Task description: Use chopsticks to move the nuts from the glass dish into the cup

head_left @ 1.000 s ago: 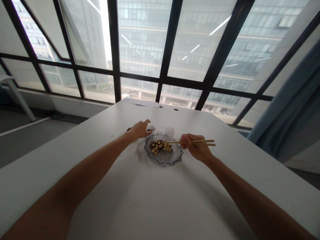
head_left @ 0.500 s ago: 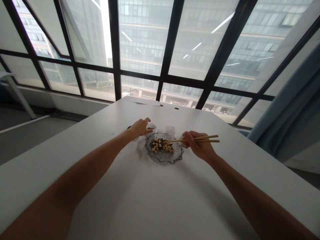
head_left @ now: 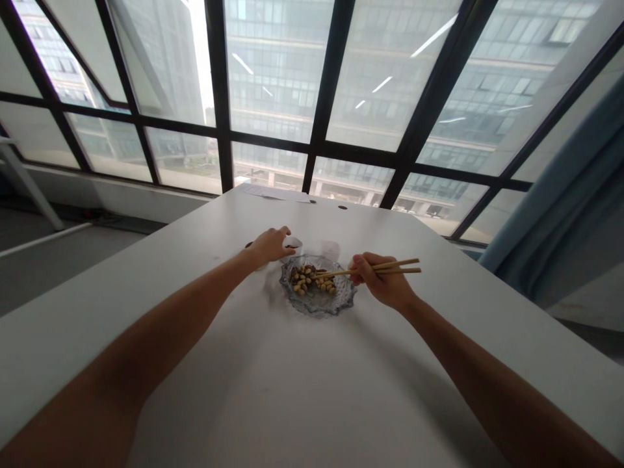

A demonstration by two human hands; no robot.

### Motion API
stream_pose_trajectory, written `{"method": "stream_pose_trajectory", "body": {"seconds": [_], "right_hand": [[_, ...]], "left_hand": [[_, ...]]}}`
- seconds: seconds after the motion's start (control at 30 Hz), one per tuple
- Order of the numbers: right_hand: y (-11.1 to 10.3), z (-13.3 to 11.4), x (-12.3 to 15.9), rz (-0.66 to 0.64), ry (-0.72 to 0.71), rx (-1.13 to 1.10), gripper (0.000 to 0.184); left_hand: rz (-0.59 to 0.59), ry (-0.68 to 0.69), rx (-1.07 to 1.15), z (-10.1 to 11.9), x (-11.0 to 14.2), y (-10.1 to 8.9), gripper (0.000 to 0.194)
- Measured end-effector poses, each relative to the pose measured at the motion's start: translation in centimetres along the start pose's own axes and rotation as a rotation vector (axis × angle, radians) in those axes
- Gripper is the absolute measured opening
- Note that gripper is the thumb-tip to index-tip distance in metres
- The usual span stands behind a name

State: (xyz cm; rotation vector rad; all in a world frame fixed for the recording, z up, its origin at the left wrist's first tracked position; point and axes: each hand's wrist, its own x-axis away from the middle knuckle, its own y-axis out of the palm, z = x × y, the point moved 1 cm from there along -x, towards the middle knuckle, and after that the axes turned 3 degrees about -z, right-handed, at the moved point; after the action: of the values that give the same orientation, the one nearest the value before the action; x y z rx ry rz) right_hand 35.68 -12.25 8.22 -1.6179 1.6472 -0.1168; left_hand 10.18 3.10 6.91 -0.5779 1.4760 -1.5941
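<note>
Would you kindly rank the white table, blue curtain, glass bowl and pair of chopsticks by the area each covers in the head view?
1. White table
2. Blue curtain
3. Glass bowl
4. Chopsticks, longer than the bowl but thin

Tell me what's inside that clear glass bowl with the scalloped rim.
The clear scalloped glass bowl holds a heap of small, tan-and-dark, nut-like pieces, mostly left of centre. Tips of two light wooden chopsticks reach in among them. Whatever lies beneath the heap is covered.
</note>
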Motion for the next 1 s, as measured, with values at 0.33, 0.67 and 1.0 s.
{"method": "stream_pose_trajectory", "body": {"seconds": [0.33,0.67,1.0], "right_hand": [[0.08,-0.10,0.01,0.037,0.004,-0.008,0.061],[-0.01,-0.43,0.06,0.036,-0.018,0.077,0.062],[0.55,-0.41,0.15,0.059,-0.007,0.148,0.063]], "left_hand": [[0.000,0.006,0.003,-0.33,-0.11,0.16,0.054],[-0.006,-0.002,-0.019,-0.24,-0.15,0.15,0.055],[-0.005,-0.011,-0.029,-0.29,-0.26,0.31,0.055]]}}
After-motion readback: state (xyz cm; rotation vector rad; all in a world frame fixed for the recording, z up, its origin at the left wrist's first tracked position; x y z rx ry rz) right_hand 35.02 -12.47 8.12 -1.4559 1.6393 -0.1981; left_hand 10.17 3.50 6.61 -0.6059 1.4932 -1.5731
